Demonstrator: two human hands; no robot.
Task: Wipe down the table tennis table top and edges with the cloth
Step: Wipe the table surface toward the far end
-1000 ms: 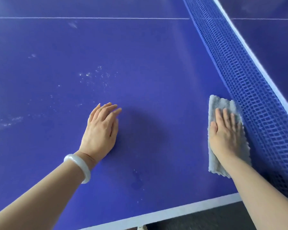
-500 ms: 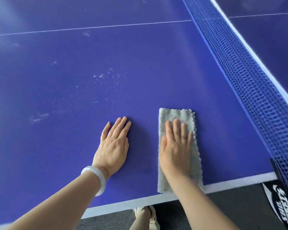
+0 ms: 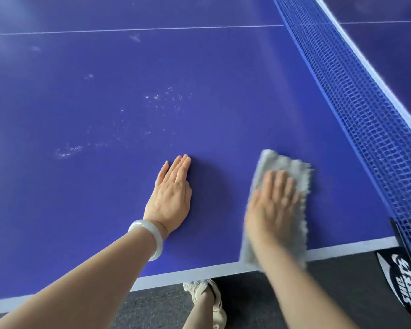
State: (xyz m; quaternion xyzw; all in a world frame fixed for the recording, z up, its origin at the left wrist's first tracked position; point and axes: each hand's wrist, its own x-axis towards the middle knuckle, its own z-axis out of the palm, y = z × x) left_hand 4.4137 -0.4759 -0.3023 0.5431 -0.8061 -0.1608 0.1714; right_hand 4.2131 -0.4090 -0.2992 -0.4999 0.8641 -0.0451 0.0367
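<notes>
The blue table tennis table top [image 3: 199, 91] fills the view, with its white near edge line [image 3: 192, 273] running across the bottom. A grey folded cloth [image 3: 292, 169] lies flat near that edge, its near end overhanging the line. My right hand [image 3: 273, 205] presses on the cloth with straight fingers and looks motion-blurred. My left hand [image 3: 171, 198], with a pale bangle on the wrist, rests flat on the bare table to the left of the cloth. White dusty specks [image 3: 161, 100] and a smear [image 3: 68, 150] mark the surface beyond my left hand.
The blue net [image 3: 356, 108] with its white top band runs diagonally along the right. Its black clamp with white lettering [image 3: 406, 288] hangs off the table's near right corner. Below the edge are dark floor [image 3: 342, 281] and my sandalled foot [image 3: 207, 295].
My right hand slid the cloth left from beside the net to next to my left hand, then back right towards the net. My left hand stayed flat on the table.
</notes>
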